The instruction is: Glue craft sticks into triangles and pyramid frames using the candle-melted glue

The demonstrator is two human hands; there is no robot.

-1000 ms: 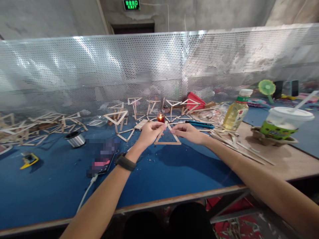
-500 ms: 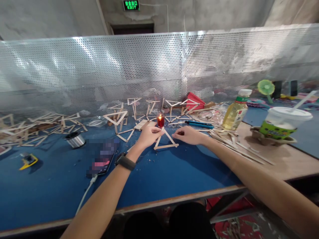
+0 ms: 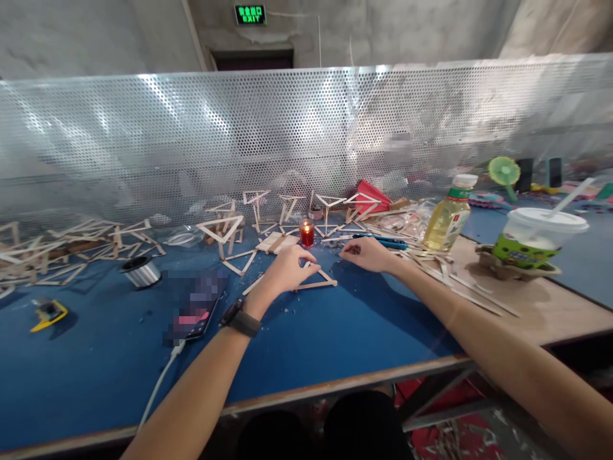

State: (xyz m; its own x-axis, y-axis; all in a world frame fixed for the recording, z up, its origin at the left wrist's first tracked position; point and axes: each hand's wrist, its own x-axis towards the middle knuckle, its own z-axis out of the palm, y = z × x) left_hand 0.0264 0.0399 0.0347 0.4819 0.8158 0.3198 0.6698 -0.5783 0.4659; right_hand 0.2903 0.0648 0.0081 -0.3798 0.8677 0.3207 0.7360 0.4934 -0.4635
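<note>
My left hand (image 3: pixel 288 269) is closed in a pinch at the far corner of a triangle of thin wooden sticks (image 3: pixel 318 285), covering part of it. The triangle's near side is low over the blue tabletop. Just beyond stands a lit red candle (image 3: pixel 307 235) in a small clear cup, apart from both hands. My right hand (image 3: pixel 368 254) rests to the right of the triangle with its fingers curled together; whatever is between them, if anything, is too small to make out. A small wooden board (image 3: pixel 276 243) lies behind my left hand.
Stick frames (image 3: pixel 221 230) stand along the perforated metal screen (image 3: pixel 268 134). At left are a wire spool (image 3: pixel 142 272), a phone (image 3: pixel 198 313) on a cable and a yellow tool (image 3: pixel 50 314). Loose sticks (image 3: pixel 472 291), a drink bottle (image 3: pixel 447 214) and a lidded cup (image 3: pixel 531 239) are at right.
My left hand has come down and toward me, away from the candle, and the triangle's far corner has lowered with it. My right hand stays nearly in place, its fingers curled.
</note>
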